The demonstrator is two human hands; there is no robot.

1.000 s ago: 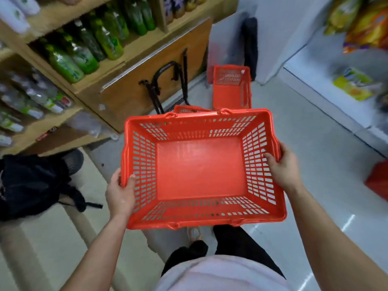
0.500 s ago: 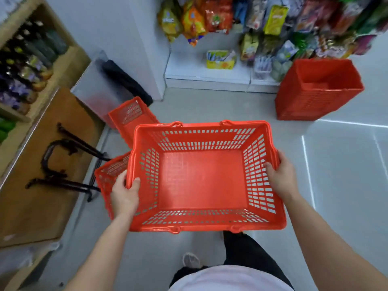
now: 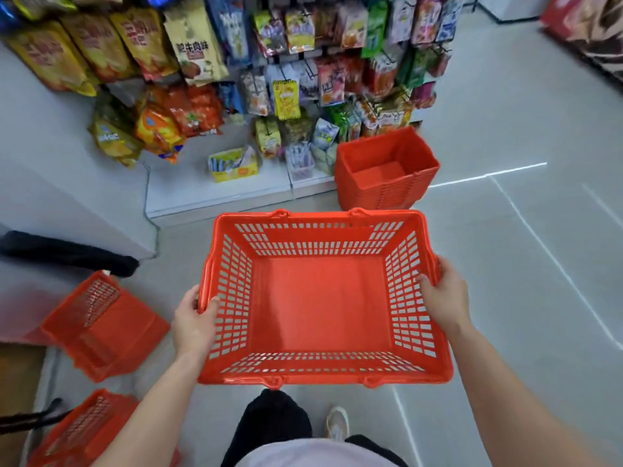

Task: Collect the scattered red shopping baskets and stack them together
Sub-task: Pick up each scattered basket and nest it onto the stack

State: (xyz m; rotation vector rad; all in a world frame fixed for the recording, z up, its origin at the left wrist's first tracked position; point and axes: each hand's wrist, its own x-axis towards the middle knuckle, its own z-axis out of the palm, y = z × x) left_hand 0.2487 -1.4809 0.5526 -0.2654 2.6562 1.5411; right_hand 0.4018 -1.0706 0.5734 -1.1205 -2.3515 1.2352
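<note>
I hold an empty red shopping basket (image 3: 320,298) level in front of my waist. My left hand (image 3: 194,323) grips its left rim and my right hand (image 3: 445,298) grips its right rim. Ahead on the floor, just beyond the held basket, stands a stack of red baskets (image 3: 387,170) against the snack rack. Two more red baskets lie on the floor at my left: one tipped on its side (image 3: 101,325), another (image 3: 81,429) at the bottom left corner, partly cut off by the frame.
A snack display (image 3: 269,79) with hanging bags and a low white shelf base (image 3: 215,190) fills the far side. A white counter (image 3: 67,197) with a black item (image 3: 67,252) stands at left. Grey tiled floor (image 3: 522,264) stretches to the right.
My view has swung right, away from the drinks shelf. The basket stack now sits straight ahead and closer; the loose baskets have slid to my lower left. Both hands keep their grip.
</note>
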